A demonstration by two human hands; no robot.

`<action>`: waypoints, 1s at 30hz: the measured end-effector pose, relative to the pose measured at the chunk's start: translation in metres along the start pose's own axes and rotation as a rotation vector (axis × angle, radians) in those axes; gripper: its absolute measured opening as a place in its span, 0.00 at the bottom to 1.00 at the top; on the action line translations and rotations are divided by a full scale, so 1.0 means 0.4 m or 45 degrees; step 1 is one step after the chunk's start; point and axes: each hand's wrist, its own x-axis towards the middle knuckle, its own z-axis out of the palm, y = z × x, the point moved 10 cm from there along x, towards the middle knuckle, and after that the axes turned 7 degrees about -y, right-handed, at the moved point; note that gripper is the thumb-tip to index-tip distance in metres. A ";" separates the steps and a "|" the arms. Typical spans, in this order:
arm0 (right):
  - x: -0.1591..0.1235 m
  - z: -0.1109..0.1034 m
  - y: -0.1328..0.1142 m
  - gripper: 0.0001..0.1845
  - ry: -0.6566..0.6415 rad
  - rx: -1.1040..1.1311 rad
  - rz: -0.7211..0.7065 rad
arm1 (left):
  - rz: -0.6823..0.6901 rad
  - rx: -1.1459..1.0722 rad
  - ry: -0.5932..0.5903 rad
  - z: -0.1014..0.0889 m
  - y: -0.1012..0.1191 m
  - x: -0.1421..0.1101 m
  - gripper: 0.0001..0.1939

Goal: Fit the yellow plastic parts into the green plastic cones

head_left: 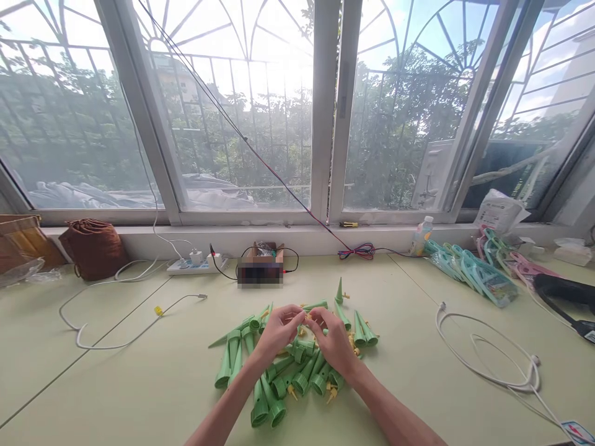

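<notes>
My left hand point(279, 331) and my right hand point(331, 339) meet above a pile of hollow green plastic spikes point(260, 406). Fingers of both hands are pinched together around a small yellow plastic piece point(307, 316), mostly hidden by the fingertips. Under and around the hands lie several spikes, pointed at one end and open at the wide end. Small yellow valve-like pieces point(331, 393) are scattered among them. One green spike point(339, 290) stands upright behind the right hand, with a yellow piece at its side.
A power strip point(193, 266) and a small cardboard box point(266, 253) stand along the windowsill. White cables point(134, 337) lie at left, with another coiled cable point(488, 384) at right. Farther back are a brown drawstring bag point(95, 248), a bottle point(422, 235) and packaged turquoise items point(478, 272).
</notes>
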 end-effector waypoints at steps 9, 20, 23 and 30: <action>0.000 -0.007 0.004 0.09 0.032 -0.023 -0.004 | 0.092 0.323 0.124 -0.018 0.024 -0.007 0.20; -0.003 -0.031 0.013 0.10 0.172 -0.072 0.005 | 0.021 1.114 0.214 -0.037 0.002 -0.017 0.09; -0.004 -0.031 0.009 0.10 0.172 -0.076 0.002 | -0.027 1.143 0.158 -0.032 -0.019 -0.015 0.10; -0.004 -0.027 0.012 0.09 0.164 -0.096 0.004 | -0.043 1.113 0.150 -0.034 -0.029 -0.014 0.12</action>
